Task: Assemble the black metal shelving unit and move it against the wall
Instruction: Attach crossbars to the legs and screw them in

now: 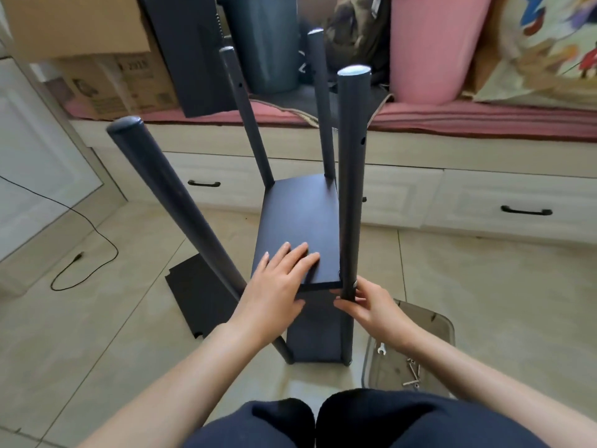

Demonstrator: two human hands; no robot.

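The left hand (280,279) lay flat, fingers straight, on the black shelf (300,227); the right hand (368,305) pinched a screw (354,283) at the shelf's near right corner post (350,189).

printed cardboard box (113,88), its text too blurred to read

Head-worn view, forward and down, close above shelving unit (300,234).

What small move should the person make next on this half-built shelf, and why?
Probably turn the screw at the front right post tighter. The left hand presses flat on the shelf board, steadying it, while the right hand pinches at that joint, so the fixing there seems unfinished.
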